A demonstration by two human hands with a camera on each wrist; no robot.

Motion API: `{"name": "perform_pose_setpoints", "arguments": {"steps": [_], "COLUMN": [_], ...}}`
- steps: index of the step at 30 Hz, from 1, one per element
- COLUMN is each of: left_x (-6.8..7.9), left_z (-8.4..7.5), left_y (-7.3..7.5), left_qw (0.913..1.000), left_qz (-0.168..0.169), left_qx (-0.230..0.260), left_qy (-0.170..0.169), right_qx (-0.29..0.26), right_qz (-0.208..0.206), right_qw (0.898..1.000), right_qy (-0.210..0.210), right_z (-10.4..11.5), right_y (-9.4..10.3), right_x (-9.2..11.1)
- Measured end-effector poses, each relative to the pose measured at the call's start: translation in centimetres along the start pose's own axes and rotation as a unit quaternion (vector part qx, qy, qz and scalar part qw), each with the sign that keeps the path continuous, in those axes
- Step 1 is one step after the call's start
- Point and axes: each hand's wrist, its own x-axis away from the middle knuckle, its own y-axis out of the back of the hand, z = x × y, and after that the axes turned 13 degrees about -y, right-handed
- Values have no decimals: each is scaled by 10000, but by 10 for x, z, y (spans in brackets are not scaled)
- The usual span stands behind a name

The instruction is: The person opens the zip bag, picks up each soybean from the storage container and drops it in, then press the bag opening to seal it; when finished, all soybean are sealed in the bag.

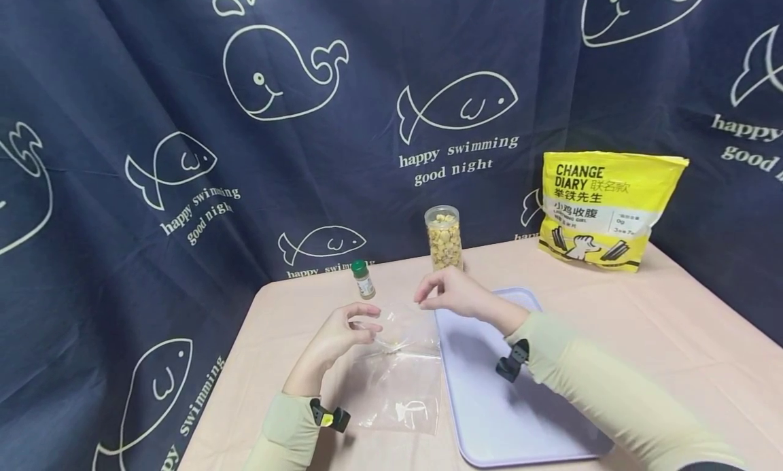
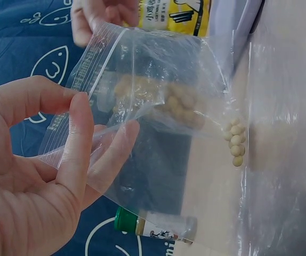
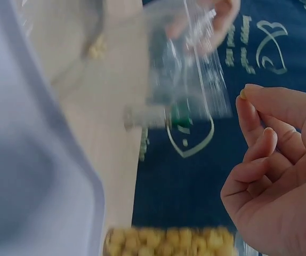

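Observation:
My left hand (image 1: 339, 335) grips a clear zip bag (image 2: 158, 69) near its zip edge, holding it raised over the table. Several small round pale-yellow beans (image 2: 235, 141) lie at the bag's bottom. To the right of the bag, my right hand (image 1: 455, 293) is in the air. Its thumb and index fingertip pinch one small yellowish bean-like piece (image 3: 242, 95), while the other fingers curl towards the palm. Behind the right hand stands a clear jar (image 1: 445, 240) filled with lumpy yellow pieces. A small green-capped bottle (image 1: 363, 281) stands beyond the left hand.
A lavender tray (image 1: 489, 403) lies under my right forearm. Clear plastic (image 1: 391, 393), perhaps another bag, lies flat on the pink tablecloth (image 1: 293, 308) before me. At the back right stands a yellow snack pouch (image 1: 605, 213). A dark blue printed curtain (image 1: 367, 165) hangs behind the table.

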Motion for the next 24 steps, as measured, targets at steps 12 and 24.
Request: {"name": "perform_pose_setpoints", "arguments": {"steps": [12, 24], "left_x": [-1, 1], "left_z": [2, 4], "left_y": [1, 1], "left_qw": [10000, 9999], "left_qz": [44, 28], "left_qx": [50, 61], "left_qy": [-63, -103], "right_qx": [186, -187], "right_qz": [265, -184], "right_qw": [9995, 9996], "right_qy": [37, -57], "right_z": [12, -3], "right_y": [-29, 25], "right_x": [-16, 9]}}
